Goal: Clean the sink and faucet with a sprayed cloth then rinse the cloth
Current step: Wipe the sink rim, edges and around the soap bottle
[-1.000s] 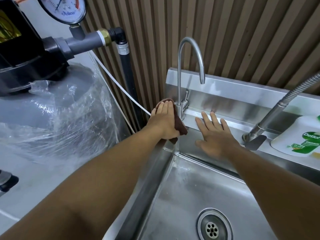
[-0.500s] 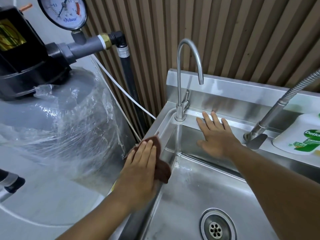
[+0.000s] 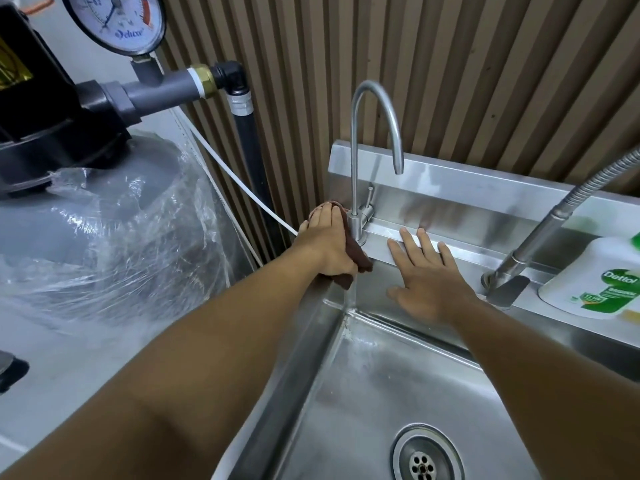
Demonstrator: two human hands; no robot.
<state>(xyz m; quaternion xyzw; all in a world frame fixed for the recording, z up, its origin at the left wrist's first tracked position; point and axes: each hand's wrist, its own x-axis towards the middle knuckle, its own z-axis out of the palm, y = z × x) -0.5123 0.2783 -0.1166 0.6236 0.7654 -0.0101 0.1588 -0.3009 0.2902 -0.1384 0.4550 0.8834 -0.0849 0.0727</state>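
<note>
Brown cloth (image 3: 358,259) lies flattened on the back left corner of the steel sink (image 3: 301,344), on the rim right against the base of the faucet (image 3: 354,150). The left hand (image 3: 327,244) presses it down with fingers straight and together, not curled round it. The right hand (image 3: 427,277) lies flat with fingers spread on the back ledge and wall just beside the faucet, holding nothing and seemingly bracing. This looks like the wiping step, at the rim and faucet foot; the rinse appears not yet begun, since no water can be seen leaving the spout. The next move probably calls for gathering the cloth round the faucet's stem and small lever, which needs a curled grip rather than a flat palm, and care not to knock the lever. The basin holds nothing loose; its floor shows a wet sheen, no standing water, and the drain (image 3: 424,460) sits open. A white soap bottle (image 3: 595,289) stands on the right ledge, near a flexible hose (image 3: 554,216); its fill level cannot be told. A plastic-wrapped grey tank (image 3: 104,233) stands to the left, contents hidden.
</note>
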